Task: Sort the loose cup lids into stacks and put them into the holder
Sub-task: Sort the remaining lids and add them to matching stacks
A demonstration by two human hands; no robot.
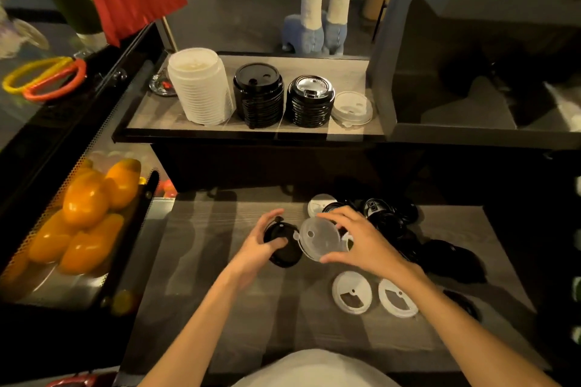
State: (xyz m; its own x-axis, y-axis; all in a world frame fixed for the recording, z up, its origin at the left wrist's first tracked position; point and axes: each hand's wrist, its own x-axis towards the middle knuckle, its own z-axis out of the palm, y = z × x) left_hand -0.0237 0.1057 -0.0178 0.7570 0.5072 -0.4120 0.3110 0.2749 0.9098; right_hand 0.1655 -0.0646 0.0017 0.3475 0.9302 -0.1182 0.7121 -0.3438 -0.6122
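From the head view, the left hand (261, 240) gripped a black lid (283, 245) while the right hand (355, 239) pinched a clear lid (320, 239) by its rim (probably sorting by type); the holder (251, 125) above carried four stacks.

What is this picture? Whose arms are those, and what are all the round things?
No machine here: a person wears a camera on their head, so you see their own arms from above. The left hand grips a black lid. The right hand pinches a clear lid. More loose lids lie on the wooden table, like two white lids and a black pile. On the shelf behind stand tidy stacks: white and black.
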